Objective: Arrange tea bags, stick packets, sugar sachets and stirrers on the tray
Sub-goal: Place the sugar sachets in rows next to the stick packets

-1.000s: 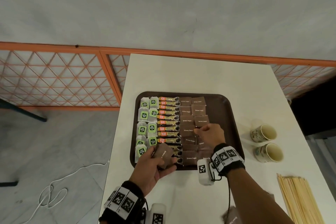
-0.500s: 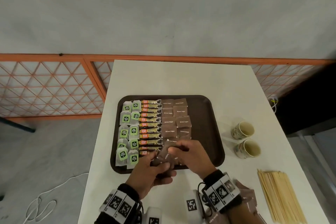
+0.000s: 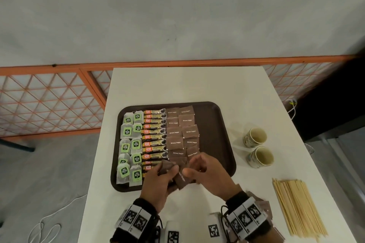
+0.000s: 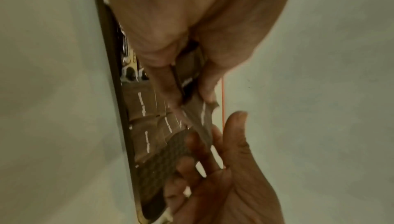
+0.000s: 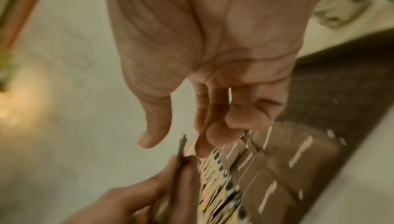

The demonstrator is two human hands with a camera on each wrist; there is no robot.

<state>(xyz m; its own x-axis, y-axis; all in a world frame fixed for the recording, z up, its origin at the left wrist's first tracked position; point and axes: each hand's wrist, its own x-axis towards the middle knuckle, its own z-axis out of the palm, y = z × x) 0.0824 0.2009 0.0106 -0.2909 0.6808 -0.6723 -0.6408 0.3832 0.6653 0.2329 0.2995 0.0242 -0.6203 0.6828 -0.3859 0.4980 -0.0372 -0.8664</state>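
A dark brown tray [image 3: 217,124] holds tea bags [image 3: 130,144] on the left, stick packets [image 3: 155,136] in the middle and two columns of brown sugar sachets [image 3: 182,134]. Over the tray's near edge my left hand [image 3: 167,170] grips a small stack of sugar sachets [image 3: 180,180], also seen in the left wrist view between its fingers [image 4: 189,62]. My right hand [image 3: 192,167] is right beside it. Its thumb and loosely curled fingers [image 5: 211,136] stand either side of one sachet's edge [image 5: 182,145], with a small gap showing. Wooden stirrers [image 3: 298,207] lie on the table at the right.
Two paper cups [image 3: 255,137] [image 3: 260,157] stand right of the tray. More loose brown sachets [image 3: 260,205] lie by my right wrist. The white table [image 3: 187,85] is bordered by an orange lattice railing [image 3: 49,104]; a white cable [image 3: 45,223] lies on the floor.
My right hand has come back from the sugar column on the tray to the stack in my left hand. The left hand has shifted slightly right with its sachets.
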